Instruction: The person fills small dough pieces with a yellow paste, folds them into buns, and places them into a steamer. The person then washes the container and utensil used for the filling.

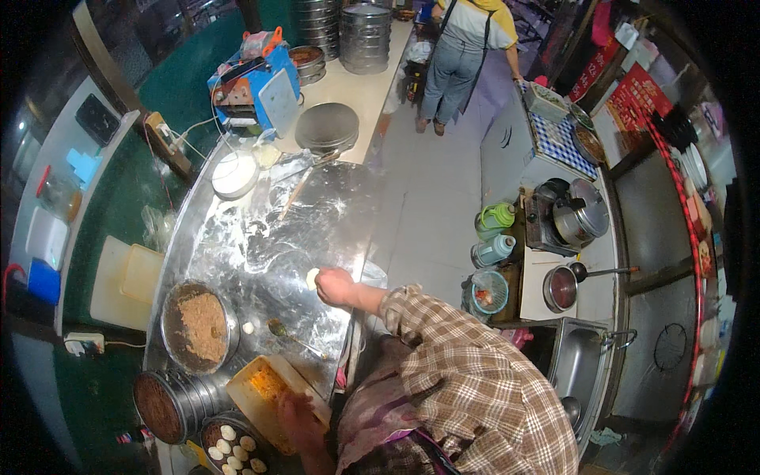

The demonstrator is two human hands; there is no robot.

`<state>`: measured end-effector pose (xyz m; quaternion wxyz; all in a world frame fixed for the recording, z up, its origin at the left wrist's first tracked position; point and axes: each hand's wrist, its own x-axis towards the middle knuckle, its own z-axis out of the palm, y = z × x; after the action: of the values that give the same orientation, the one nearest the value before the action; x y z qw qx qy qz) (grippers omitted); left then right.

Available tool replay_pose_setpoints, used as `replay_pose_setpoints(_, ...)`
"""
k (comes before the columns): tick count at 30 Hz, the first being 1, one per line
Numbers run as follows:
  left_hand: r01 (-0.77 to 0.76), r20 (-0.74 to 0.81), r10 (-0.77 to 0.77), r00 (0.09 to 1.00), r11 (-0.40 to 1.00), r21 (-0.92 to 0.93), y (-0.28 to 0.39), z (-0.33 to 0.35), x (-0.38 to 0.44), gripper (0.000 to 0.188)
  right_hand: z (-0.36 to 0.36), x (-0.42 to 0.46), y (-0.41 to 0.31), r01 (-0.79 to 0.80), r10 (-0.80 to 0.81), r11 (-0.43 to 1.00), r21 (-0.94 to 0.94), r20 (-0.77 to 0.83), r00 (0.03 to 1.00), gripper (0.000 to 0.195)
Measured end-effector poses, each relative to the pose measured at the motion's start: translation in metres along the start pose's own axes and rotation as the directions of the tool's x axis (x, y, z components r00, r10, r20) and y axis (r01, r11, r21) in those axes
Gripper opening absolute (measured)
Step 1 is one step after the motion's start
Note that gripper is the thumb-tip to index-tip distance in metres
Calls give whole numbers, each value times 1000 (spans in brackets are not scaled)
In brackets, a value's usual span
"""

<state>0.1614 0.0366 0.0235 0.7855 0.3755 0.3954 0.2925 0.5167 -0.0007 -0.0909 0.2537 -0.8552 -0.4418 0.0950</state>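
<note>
My right hand [335, 286], in a plaid sleeve, grips a small piece of pale dough [312, 279] above the floury steel worktop [285, 249]. Lower down, my left hand [298, 415] is blurred over a rectangular plastic container [243, 386] with orange residue inside; whether it touches the container or holds anything is unclear. A spoon [297, 341] and a small dough ball [248, 328] lie between the hands and a steel bowl [232, 332] of minced filling [202, 326]. Round buns [236, 452] sit in a steamer at the bottom.
A rolling pin [295, 195] and a round flour container [234, 175] occupy the worktop's far part. Beyond them stand a blue machine [255, 89] and stacked steamers [365, 41]. Stacked steamer trays [178, 404] stand near the bowl. Another person [457, 59] stands in the aisle.
</note>
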Motion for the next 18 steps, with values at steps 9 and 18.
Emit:
replay_pose_setpoints(9,-543,514,246,821,612,575,56,-7,-16,37,-45,-113,-166,173,-117,863,475,-144,983,19)
replay_pose_setpoints(18,22,197,-19,980,1000,-9,46,-77,-54,27,-40,-222,-273,351,-310,681,643,-180,933,16)
